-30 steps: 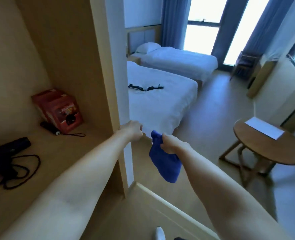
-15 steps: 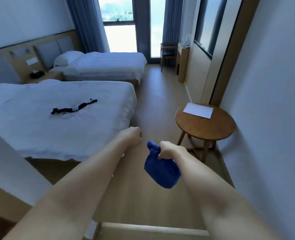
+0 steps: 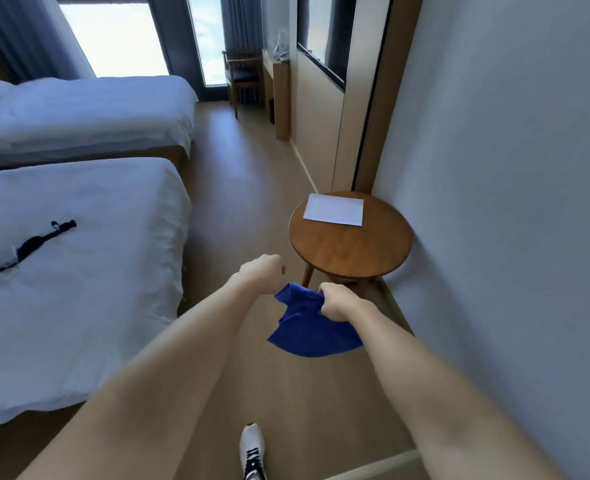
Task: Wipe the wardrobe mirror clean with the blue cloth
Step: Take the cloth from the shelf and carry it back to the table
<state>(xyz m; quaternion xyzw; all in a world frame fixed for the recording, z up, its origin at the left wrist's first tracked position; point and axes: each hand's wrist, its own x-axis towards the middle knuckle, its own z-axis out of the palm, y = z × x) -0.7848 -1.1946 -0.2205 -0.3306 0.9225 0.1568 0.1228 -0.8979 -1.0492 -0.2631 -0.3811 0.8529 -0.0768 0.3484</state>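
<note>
Since a second ago, I'm turning from the wardrobe; my right hand point(image 3: 335, 301) is gripping the blue cloth point(image 3: 312, 327) at five o'clock of my empty, curled left hand point(image 3: 264, 271), near the round table point(image 3: 352, 247).

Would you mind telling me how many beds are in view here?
2: the near bed at left with a black strap on it, and the far bed behind it by the window.

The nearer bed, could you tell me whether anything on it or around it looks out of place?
Yes: a black strap lies loose across the white cover of the nearer bed, the only item on otherwise made bedding. Nothing looks spilled or damaged. The sheet of paper lies flat on the round table.
</note>
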